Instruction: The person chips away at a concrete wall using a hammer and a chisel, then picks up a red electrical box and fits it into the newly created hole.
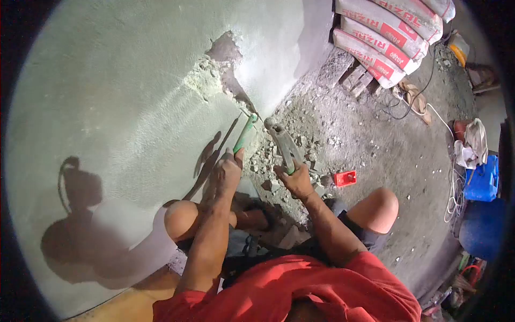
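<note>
My left hand [229,169] is closed around a green chisel [246,134]. The chisel's far end is at the lower end of a long broken-out gap [236,88] in the grey plastered wall [134,80]. In my right hand [298,182] is a hammer [283,142], gripped by the handle. Its head is just to the right of the chisel's upper end, with a narrow gap between them in this view. Broken rubble [263,155] lies on the floor below the gap and around both tools.
Stacked cement bags [378,40] rest on a wooden pallet [354,78] at the upper right. A small red plastic box [345,178] sits on the floor right of my right hand. Farther right are a white cord [448,206], a blue jug [482,180] and a sandal [416,102].
</note>
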The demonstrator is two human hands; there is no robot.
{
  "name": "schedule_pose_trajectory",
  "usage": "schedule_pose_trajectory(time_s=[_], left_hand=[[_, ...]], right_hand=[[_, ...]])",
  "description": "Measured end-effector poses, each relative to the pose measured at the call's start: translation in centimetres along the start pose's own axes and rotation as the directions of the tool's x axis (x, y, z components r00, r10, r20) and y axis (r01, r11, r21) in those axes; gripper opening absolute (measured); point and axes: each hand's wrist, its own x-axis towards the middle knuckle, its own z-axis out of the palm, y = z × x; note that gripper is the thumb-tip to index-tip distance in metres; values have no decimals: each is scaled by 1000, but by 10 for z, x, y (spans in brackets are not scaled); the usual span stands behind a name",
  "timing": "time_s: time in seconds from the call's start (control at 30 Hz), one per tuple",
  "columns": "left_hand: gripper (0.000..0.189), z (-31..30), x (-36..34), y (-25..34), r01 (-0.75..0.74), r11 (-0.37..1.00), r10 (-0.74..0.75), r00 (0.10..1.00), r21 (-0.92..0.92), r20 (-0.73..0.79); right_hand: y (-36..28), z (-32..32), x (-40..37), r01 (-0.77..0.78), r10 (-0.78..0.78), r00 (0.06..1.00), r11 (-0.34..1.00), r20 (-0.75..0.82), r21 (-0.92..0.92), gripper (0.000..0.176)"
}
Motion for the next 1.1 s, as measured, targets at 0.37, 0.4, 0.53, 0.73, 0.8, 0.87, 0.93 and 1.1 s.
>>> schedule_pose_trajectory(time_s=[0.37, 0.4, 0.53, 0.73, 0.8, 0.87, 0.93, 1.1], left_hand=[[37, 39, 1, -8, 197, 934, -161, 977, -299, 142], [36, 42, 1, -13, 228, 911, -175, 968, -343, 180], [41, 39, 1, -10, 72, 955, -76, 997, -289, -3], [35, 66, -8, -16, 81, 961, -95, 995, -265, -42], [28, 67, -4, -18, -10, 963, -25, 992, -270, -126], [28, 61, -4, -18, -173, 985, 173, 967, 18, -188], [31, 61, 1, -17, -150, 977, 117, 973, -154, -201], [39, 106, -7, -33, 157, 987, -156, 988, -39, 13]], right_hand=[[34, 36, 15, 275, -270, 956, 961, -115, 25, 40], [-5, 34, 15, 369, -400, 906, 907, -141, -202, 44], [34, 53, 63, 27, -24, 1000, 988, 19, -151, 30], [13, 30, 31, 388, -388, 922, 921, -7, -38, 35], [36, 33, 39, 557, -566, 824, 812, -7, -175, 32], [74, 50, 65, 398, -438, 898, 844, -33, -359, 31], [48, 38, 69, 109, -115, 993, 895, 13, -433, 32], [-5, 21, 44, 380, -380, 924, 925, -40, 2, 24]])
